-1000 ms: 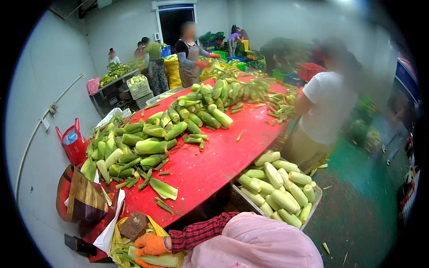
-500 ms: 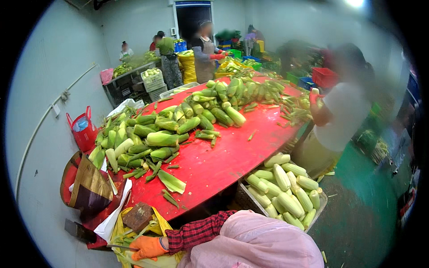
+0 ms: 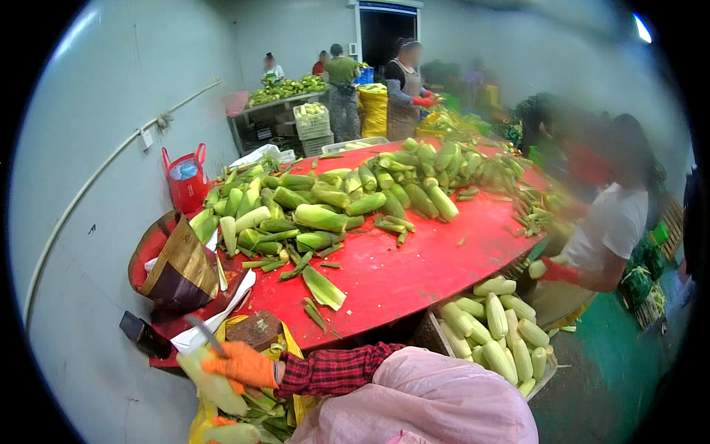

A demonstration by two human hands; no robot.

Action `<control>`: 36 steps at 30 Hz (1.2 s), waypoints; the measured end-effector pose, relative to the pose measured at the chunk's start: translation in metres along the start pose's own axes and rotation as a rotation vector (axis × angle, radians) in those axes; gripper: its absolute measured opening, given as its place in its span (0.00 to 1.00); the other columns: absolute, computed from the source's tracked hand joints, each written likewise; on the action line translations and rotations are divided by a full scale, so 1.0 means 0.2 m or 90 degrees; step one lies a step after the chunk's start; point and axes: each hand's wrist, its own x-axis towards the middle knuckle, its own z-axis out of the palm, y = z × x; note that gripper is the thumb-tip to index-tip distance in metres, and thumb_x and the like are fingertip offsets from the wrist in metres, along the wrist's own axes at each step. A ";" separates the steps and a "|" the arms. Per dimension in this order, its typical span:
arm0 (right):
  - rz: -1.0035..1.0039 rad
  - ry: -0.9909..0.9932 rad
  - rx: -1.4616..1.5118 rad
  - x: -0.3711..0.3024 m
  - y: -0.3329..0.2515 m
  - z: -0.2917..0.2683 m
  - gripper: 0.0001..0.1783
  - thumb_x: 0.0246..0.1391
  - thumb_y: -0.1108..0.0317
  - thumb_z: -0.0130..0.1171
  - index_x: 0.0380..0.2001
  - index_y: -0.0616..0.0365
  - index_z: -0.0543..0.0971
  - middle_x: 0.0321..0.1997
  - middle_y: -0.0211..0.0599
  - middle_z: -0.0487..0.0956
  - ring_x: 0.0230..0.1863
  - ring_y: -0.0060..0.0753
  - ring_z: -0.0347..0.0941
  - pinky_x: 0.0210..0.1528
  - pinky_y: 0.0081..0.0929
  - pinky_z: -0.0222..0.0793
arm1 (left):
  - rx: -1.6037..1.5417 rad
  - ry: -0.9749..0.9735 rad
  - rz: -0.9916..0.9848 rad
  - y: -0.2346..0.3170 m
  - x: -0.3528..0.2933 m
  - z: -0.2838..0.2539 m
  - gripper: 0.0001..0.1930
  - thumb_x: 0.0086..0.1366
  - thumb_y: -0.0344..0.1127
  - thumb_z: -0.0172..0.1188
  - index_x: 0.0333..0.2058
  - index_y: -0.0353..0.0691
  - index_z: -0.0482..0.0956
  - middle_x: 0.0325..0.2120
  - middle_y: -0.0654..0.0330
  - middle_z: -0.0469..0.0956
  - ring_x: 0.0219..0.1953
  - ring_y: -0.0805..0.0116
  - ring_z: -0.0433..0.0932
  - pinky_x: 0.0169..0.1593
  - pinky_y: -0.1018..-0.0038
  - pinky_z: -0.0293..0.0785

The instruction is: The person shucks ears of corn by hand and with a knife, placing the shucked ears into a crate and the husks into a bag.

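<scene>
My right hand (image 3: 245,365), in an orange glove, is closed around a knife (image 3: 205,334) whose blade points up and left. A pale green husk leaf (image 3: 213,381) hangs against the same hand. Lower down, orange fingers of my left hand (image 3: 223,421) show beside a pale corn ear (image 3: 235,434) and appear to grip it; most of that hand is hidden. Below both hands a yellow sack (image 3: 201,423) holds stripped green husks (image 3: 272,408).
A red table (image 3: 384,274) carries a long heap of unhusked corn (image 3: 318,216). A brown block (image 3: 257,330) lies by the sack. A crate of peeled corn (image 3: 501,334) stands at right, near a co-worker (image 3: 610,222). Bags (image 3: 174,260) stand on the left.
My right hand has risen with the knife, and the pale leaf has come up with it. The view has turned, shifting the table rightward. The right co-worker's gloved hand is lower.
</scene>
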 end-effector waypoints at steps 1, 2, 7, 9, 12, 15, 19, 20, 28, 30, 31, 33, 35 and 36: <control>0.013 0.009 -0.008 0.03 0.03 -0.01 0.22 0.60 0.50 0.58 0.33 0.61 0.74 0.19 0.30 0.72 0.13 0.21 0.68 0.16 0.24 0.63 | 0.011 0.023 0.002 0.00 0.00 -0.04 0.42 0.54 0.35 0.71 0.65 0.31 0.59 0.58 0.47 0.69 0.58 0.57 0.69 0.62 0.66 0.62; 0.035 0.009 -0.022 0.05 0.07 0.00 0.22 0.60 0.50 0.58 0.33 0.62 0.74 0.18 0.30 0.72 0.12 0.21 0.68 0.15 0.24 0.63 | 0.023 0.056 0.001 -0.02 -0.04 -0.10 0.43 0.54 0.35 0.71 0.65 0.31 0.59 0.58 0.47 0.69 0.59 0.57 0.69 0.63 0.66 0.62; -0.002 -0.108 -0.570 0.08 0.50 -0.14 0.46 0.50 0.39 0.63 0.63 0.59 0.64 0.45 0.47 0.79 0.35 0.44 0.79 0.39 0.34 0.74 | 0.106 0.092 0.057 0.02 -0.02 -0.18 0.44 0.53 0.34 0.72 0.65 0.31 0.59 0.59 0.47 0.68 0.59 0.57 0.69 0.63 0.66 0.61; 0.073 -0.179 -0.578 0.04 0.34 -0.09 0.55 0.46 0.36 0.65 0.70 0.56 0.57 0.54 0.50 0.78 0.46 0.48 0.79 0.48 0.37 0.73 | 0.130 0.084 0.096 0.02 0.01 -0.18 0.44 0.52 0.34 0.72 0.65 0.31 0.59 0.59 0.48 0.68 0.59 0.57 0.69 0.64 0.66 0.61; 0.180 -0.201 -0.383 -0.05 0.03 -0.05 0.54 0.43 0.36 0.66 0.68 0.56 0.62 0.53 0.52 0.78 0.51 0.51 0.77 0.52 0.39 0.72 | 0.182 0.016 0.182 0.02 0.06 -0.06 0.45 0.52 0.33 0.73 0.65 0.31 0.58 0.59 0.48 0.68 0.60 0.58 0.68 0.64 0.66 0.60; -0.024 -0.055 -0.556 -0.05 0.26 -0.14 0.50 0.42 0.37 0.66 0.64 0.56 0.67 0.51 0.51 0.79 0.46 0.51 0.78 0.50 0.37 0.73 | 0.197 -0.125 0.282 0.10 0.08 0.24 0.45 0.51 0.33 0.73 0.66 0.31 0.58 0.60 0.48 0.68 0.60 0.58 0.68 0.65 0.66 0.59; 0.033 0.167 -0.430 -0.21 0.30 -0.52 0.42 0.41 0.39 0.66 0.55 0.55 0.77 0.46 0.50 0.81 0.45 0.54 0.77 0.49 0.37 0.73 | 0.123 -0.353 0.332 0.38 -0.03 0.71 0.47 0.52 0.35 0.72 0.68 0.33 0.55 0.57 0.50 0.69 0.58 0.59 0.69 0.62 0.68 0.62; 0.038 0.240 -0.476 -0.33 0.17 -0.59 0.35 0.44 0.45 0.67 0.53 0.53 0.79 0.42 0.44 0.83 0.38 0.44 0.80 0.39 0.35 0.77 | 0.099 -0.428 0.337 0.42 -0.06 0.80 0.48 0.53 0.36 0.72 0.69 0.35 0.54 0.57 0.51 0.69 0.57 0.60 0.70 0.61 0.69 0.63; 0.041 0.850 0.034 -1.50 0.18 -1.05 0.24 0.54 0.50 0.59 0.46 0.55 0.83 0.36 0.31 0.82 0.28 0.20 0.73 0.26 0.17 0.69 | 0.086 -0.869 -0.017 0.31 -0.08 1.18 0.38 0.62 0.33 0.61 0.70 0.42 0.55 0.51 0.52 0.73 0.43 0.72 0.74 0.50 0.77 0.71; -0.061 1.064 0.013 -1.86 0.39 -1.13 0.26 0.54 0.48 0.58 0.44 0.59 0.83 0.36 0.34 0.82 0.24 0.22 0.72 0.21 0.17 0.66 | 0.093 -0.882 -0.045 0.27 -0.08 1.22 0.33 0.64 0.27 0.57 0.68 0.40 0.60 0.50 0.53 0.74 0.41 0.73 0.74 0.48 0.79 0.71; -0.093 1.172 0.047 -2.01 0.35 -1.10 0.24 0.55 0.49 0.58 0.42 0.59 0.84 0.35 0.36 0.82 0.20 0.20 0.70 0.19 0.17 0.64 | 0.105 -0.895 -0.033 0.23 -0.07 1.25 0.32 0.65 0.28 0.56 0.68 0.40 0.60 0.48 0.54 0.75 0.40 0.74 0.74 0.46 0.80 0.71; -0.171 1.378 0.112 -2.32 0.35 -1.06 0.22 0.54 0.49 0.63 0.39 0.58 0.83 0.24 0.33 0.79 0.14 0.20 0.65 0.16 0.21 0.62 | 0.122 -0.926 -0.012 0.18 -0.06 1.32 0.30 0.66 0.29 0.55 0.67 0.39 0.61 0.46 0.58 0.77 0.37 0.75 0.74 0.42 0.80 0.70; -0.237 1.569 0.179 -2.54 0.32 -1.02 0.23 0.53 0.51 0.66 0.40 0.61 0.82 0.22 0.34 0.77 0.12 0.27 0.66 0.15 0.25 0.62 | 0.161 -0.949 -0.054 0.20 -0.07 1.38 0.31 0.65 0.27 0.55 0.67 0.38 0.61 0.47 0.56 0.76 0.39 0.74 0.74 0.46 0.80 0.71; -0.244 1.612 0.169 -2.65 0.35 -1.01 0.23 0.52 0.51 0.66 0.39 0.61 0.82 0.22 0.35 0.78 0.12 0.28 0.66 0.16 0.26 0.62 | 0.177 -0.956 -0.075 0.20 -0.07 1.40 0.31 0.64 0.25 0.55 0.67 0.38 0.61 0.48 0.55 0.76 0.40 0.73 0.74 0.47 0.79 0.72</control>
